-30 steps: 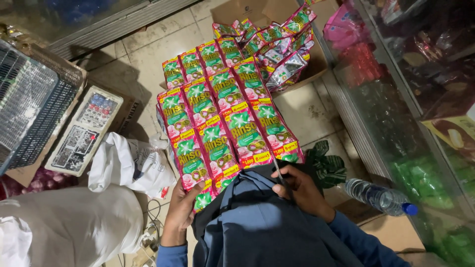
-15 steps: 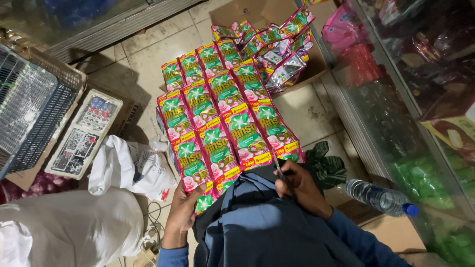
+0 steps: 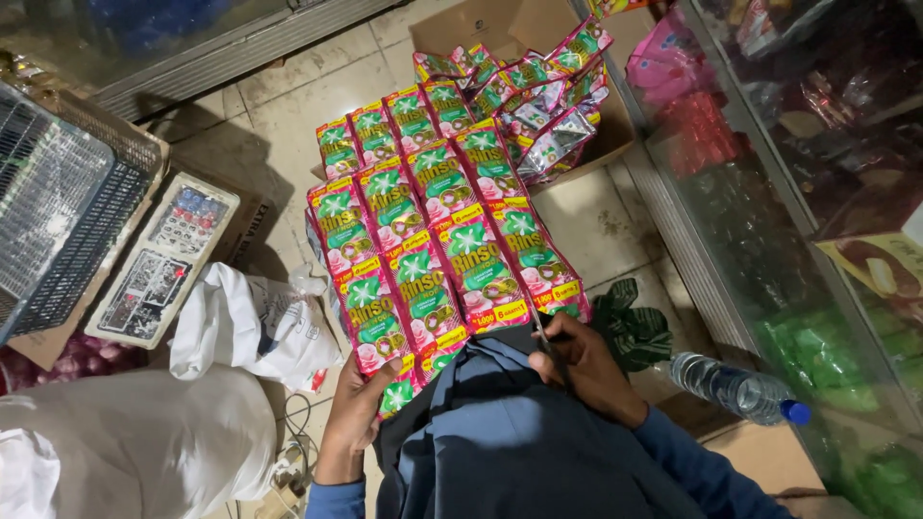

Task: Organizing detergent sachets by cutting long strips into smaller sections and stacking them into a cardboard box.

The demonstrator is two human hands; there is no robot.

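Left hand: the left hand [image 3: 354,408] is closed round the near left corner of the sheet of sachets [image 3: 437,245], thumb on top, fingers underneath and out of sight.
Right hand: the right hand [image 3: 586,365] is curled at the near right edge of the sheet, pinching a thin dark tool [image 3: 544,342] against the lowest packet; whether it is a blade or a pen cannot be told.
Sheet of sachets: red-and-green detergent packets joined in four strips side by side, running from the person's lap away across the floor [image 3: 288,106] to the cardboard box [image 3: 500,24].
Cardboard box: open, with more of the same sachets lying loose and crumpled inside, some silver side up.
Lap: a blue garment [image 3: 510,452] covers the near end of the sheet.
Left of the sheet: a white plastic bag [image 3: 245,322], a flat printed box [image 3: 159,259] and a grey wire basket [image 3: 58,207], all apart from the sheet.
Right of the sheet: a plastic water bottle [image 3: 735,384] with a blue cap lies on its side, beside a glass display case [image 3: 817,173].
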